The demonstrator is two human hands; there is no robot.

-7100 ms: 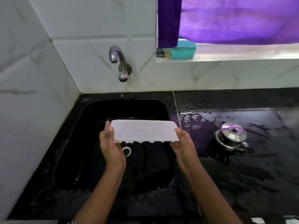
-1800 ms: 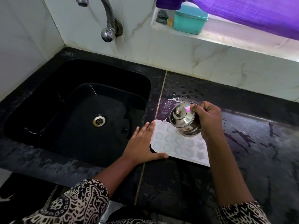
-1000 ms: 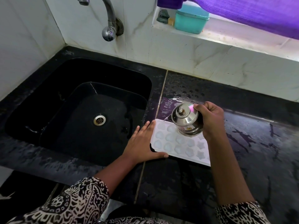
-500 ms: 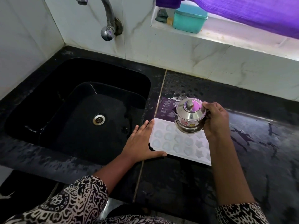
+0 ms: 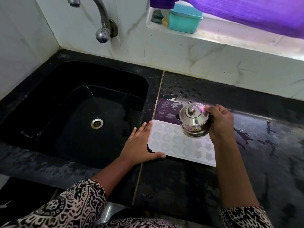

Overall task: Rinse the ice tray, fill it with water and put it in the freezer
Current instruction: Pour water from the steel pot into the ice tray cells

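reporter: where is the tray?

me: the white plastic ice tray (image 5: 179, 143) lies flat on the wet black stone tabletop (image 5: 246, 162), just right of the deep black sink (image 5: 49, 89), cups facing up, some heart-shaped, some star-shaped. i cannot tell how much water they hold.

reporter: and your hands?

me: my left hand (image 5: 139, 145) rests on the tabletop against the tray's left end. its fingers (image 5: 143, 129) are straight and spread along the short edge, the thumb lies along the near edge, and they grip nothing. my right hand (image 5: 220, 122) has its fingers (image 5: 213, 111) curled round the side of a small round steel pot (image 5: 194, 120) with a knobbed lid on, held over the tray's far right part. whether the pot's base touches the tray i cannot tell.

reporter: what surrounds them?

me: a curved steel tap (image 5: 102, 25) comes out of the white marbled wall above the sink, and a round steel drain (image 5: 97, 123) sits in the sink's floor. a puddle (image 5: 174, 104) lies on the tabletop just behind the tray. a teal plastic box (image 5: 185, 18) with its lid on stands on the white window ledge (image 5: 230, 40), under a hanging purple cloth (image 5: 246, 12). black-and-white patterned sleeves (image 5: 65, 208) show at the bottom edge.
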